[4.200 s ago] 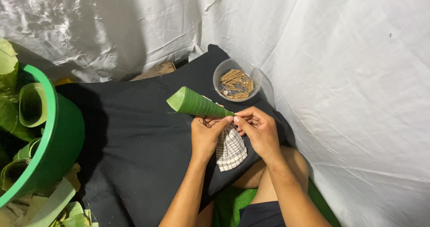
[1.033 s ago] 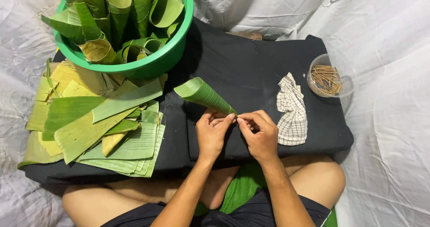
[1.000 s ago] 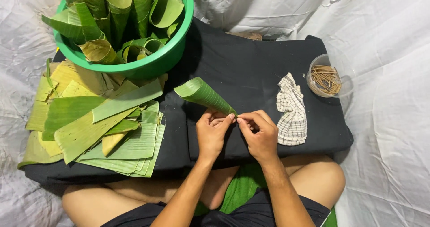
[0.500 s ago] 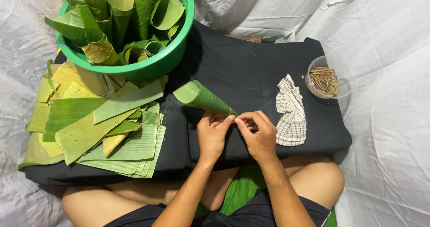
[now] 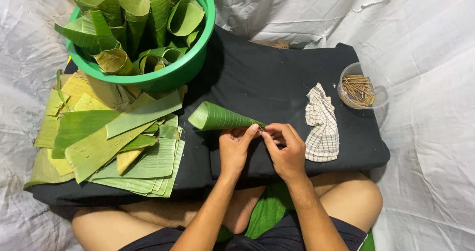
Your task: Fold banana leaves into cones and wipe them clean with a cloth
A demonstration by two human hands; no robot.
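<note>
A green banana-leaf cone (image 5: 217,117) lies almost level over the black cloth (image 5: 277,77), its wide mouth pointing left. My left hand (image 5: 235,149) pinches the cone near its narrow tip from below. My right hand (image 5: 284,149) closes on the tip itself from the right, fingers meeting my left thumb. Whether a stick is in my right fingers is hidden.
A green tub (image 5: 163,73) full of rolled leaf cones stands at the upper left. A stack of flat cut leaf pieces (image 5: 114,142) lies left of my hands. A checked cloth (image 5: 321,122) and a clear bowl of small wooden sticks (image 5: 358,87) sit to the right.
The view swung from the right side to the tub and leaf stack. Over the last second the cone has tilted down toward level, while both hands stay at its tip.
</note>
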